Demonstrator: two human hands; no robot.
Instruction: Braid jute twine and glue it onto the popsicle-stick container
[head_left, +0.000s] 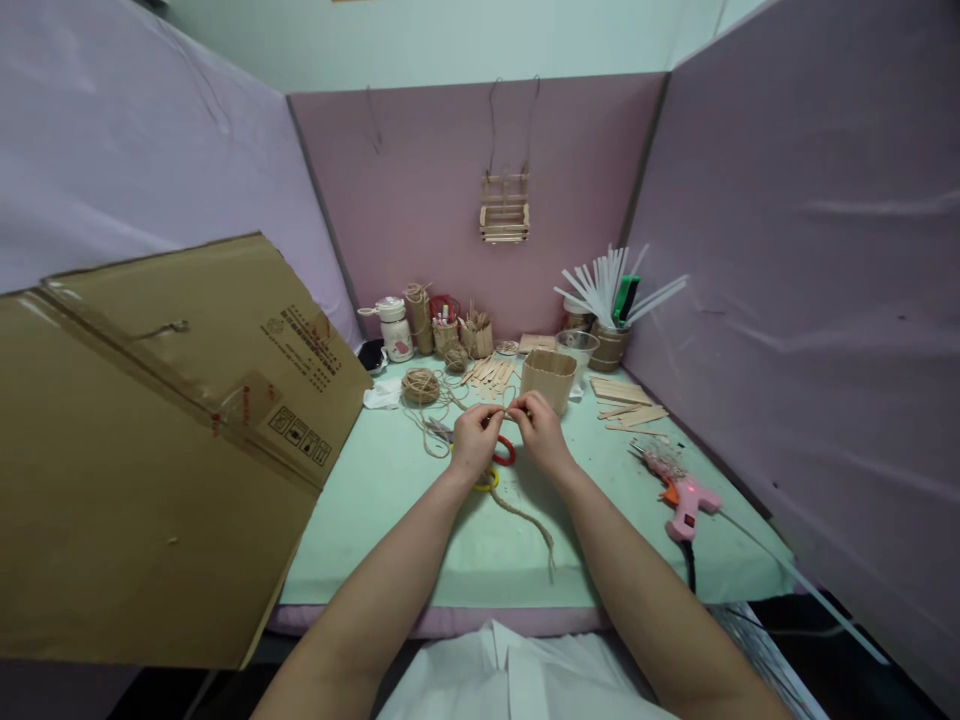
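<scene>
Over the middle of the table, my left hand point(477, 442) and my right hand point(543, 436) are close together, each with thumb and fingers pinched on jute twine point(505, 413). A thicker, braid-like length of twine point(526, 513) trails from below the left hand toward the table's front edge. Scissors with a red and a yellow handle loop point(507, 452) lie beneath the hands, their blades partly hidden. Just beyond the right hand stands a brown open box point(550, 376). A ball of twine point(420, 386) with loose strands rests left of the hands.
On the right lies a pink glue gun point(686, 500), its light red. Wooden sticks point(622, 392) and a pot of white glue sticks point(609, 345) are behind it. A large cardboard sheet point(172, 460) leans at left. A small stick swing point(505, 215) hangs on the back wall.
</scene>
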